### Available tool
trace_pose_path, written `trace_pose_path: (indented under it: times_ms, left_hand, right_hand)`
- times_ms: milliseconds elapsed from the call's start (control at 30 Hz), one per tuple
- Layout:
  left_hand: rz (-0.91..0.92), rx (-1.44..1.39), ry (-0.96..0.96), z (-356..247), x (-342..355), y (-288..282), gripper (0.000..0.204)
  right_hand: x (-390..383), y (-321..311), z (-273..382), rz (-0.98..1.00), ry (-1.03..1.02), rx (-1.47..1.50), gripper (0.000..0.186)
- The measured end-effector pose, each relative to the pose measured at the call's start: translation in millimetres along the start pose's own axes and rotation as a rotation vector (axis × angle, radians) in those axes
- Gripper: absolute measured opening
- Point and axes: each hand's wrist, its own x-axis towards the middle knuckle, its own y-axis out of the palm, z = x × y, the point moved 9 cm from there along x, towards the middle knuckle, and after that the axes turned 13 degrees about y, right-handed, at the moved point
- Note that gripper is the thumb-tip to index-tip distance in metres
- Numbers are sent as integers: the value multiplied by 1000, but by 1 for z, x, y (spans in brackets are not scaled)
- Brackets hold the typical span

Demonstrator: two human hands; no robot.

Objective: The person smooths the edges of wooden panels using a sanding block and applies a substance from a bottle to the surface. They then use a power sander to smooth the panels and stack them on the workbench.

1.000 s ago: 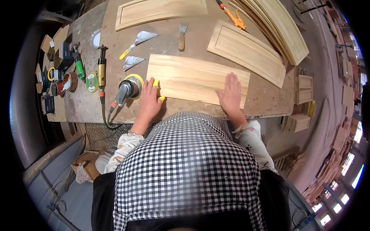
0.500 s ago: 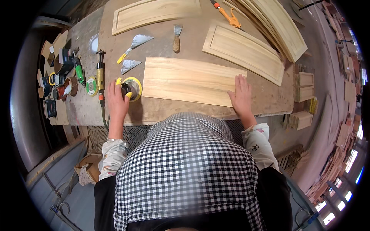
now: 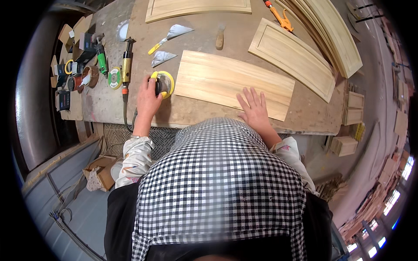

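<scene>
A flat wooden panel [image 3: 230, 80] lies in front of me on the workbench, slanting down toward the right. My right hand [image 3: 254, 108] rests on its near edge, right of the middle, fingers spread and holding nothing. Just left of the panel, my left hand [image 3: 150, 96] is closed around a round orbital sander [image 3: 167, 85] with a yellow rim and a dark body. The sander is tipped on its side, its pad facing the panel's left end without covering it. Part of the sander is hidden by my fingers.
Beyond the panel lie a putty knife [image 3: 220, 39], a yellow-handled piping bag [image 3: 176, 31] and a grey folded piece [image 3: 163, 58]. Framed door panels [image 3: 291, 58] lie right, beside an orange air gun [image 3: 281, 18]. Left are a brass-coloured air tool [image 3: 127, 63], a green grinder [image 3: 101, 58] and boxes [image 3: 84, 48].
My right hand has moved left from the panel's right end onto its near edge. The panel's right end now slants nearer to me. My left hand still grips the sander. The view has shifted.
</scene>
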Motion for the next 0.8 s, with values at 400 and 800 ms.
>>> trace_pose_path:
  times_ms: [400, 800]
  left_hand:
    - [0, -170, -123, 6, -12, 0, 55]
    - [-74, -431, -160, 12, -26, -17, 57]
  right_hand:
    - [-45, -20, -26, 32, 12, -30, 61]
    - [-58, -25, -66, -32, 175, -113, 58]
